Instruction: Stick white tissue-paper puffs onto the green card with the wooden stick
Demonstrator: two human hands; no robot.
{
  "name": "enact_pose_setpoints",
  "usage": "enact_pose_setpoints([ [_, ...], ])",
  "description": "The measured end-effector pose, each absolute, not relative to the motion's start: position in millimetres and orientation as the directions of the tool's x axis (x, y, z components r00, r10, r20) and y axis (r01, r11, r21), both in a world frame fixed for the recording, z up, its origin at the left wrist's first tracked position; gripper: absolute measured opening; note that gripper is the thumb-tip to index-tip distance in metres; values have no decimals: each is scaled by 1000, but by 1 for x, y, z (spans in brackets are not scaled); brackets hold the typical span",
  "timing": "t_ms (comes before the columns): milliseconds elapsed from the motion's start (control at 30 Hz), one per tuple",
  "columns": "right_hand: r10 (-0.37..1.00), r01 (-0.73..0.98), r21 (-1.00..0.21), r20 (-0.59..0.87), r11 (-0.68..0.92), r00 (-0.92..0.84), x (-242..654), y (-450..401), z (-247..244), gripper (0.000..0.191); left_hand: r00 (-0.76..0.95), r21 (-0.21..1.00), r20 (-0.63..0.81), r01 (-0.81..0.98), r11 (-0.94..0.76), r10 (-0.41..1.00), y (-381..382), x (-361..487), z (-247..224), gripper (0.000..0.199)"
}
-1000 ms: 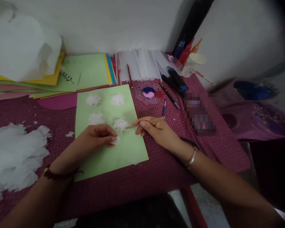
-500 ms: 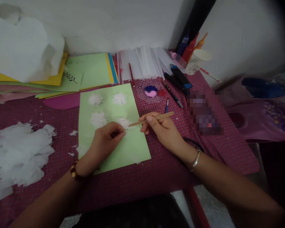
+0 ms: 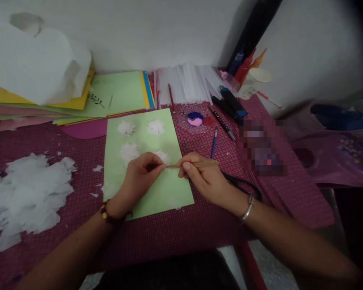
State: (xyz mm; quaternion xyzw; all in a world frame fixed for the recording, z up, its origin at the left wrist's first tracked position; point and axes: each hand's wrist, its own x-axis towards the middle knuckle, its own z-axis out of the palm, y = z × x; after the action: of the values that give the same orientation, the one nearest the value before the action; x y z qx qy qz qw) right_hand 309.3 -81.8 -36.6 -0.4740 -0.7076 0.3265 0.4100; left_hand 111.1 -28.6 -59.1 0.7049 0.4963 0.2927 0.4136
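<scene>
A light green sheet of paper lies under my hands, bearing several round clumps of torn white paper. My right hand is closed around a thin wooden stick, whose tip points left. At that tip, the thumb and fingers of my left hand are pinched together; what they hold, if anything, is hidden. Just behind the fingertips is the lower right white clump, partly covered by my left hand.
Torn white paper is heaped at left. Behind lie coloured sheets and white strips. On the right are a paint palette, a blue brush, a marker, a cutter, scissors and a paper cup.
My right hand has brought the stick lower and flatter, its tip now at my left fingertips. The whole view has shifted slightly, and more of the scissors' handle shows.
</scene>
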Motion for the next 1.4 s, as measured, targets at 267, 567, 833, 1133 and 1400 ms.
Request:
enact_pose_setpoints([
  [267,867,594,-632,334,497,-370,309,-85,-40,25,304,860,19,481,-171,953,-29,102,-53,23],
  [567,761,701,-302,184,646,-623,303,-92,-34,18,330,856,15,484,-183,944,-30,99,-53,26],
  [833,830,617,-565,270,547,-488,308,-90,-36,22,324,865,0,475,-162,946,-30,100,-52,23],
  [1133,995,3,-996,85,85,49,317,-76,-36,31,283,895,-33,435,-98,959,-35,100,-41,22],
  [1400,999,-111,-993,36,33,-32,316,-70,-44,34,867,751,-34,350,-560,496,-65,90,-31,15],
])
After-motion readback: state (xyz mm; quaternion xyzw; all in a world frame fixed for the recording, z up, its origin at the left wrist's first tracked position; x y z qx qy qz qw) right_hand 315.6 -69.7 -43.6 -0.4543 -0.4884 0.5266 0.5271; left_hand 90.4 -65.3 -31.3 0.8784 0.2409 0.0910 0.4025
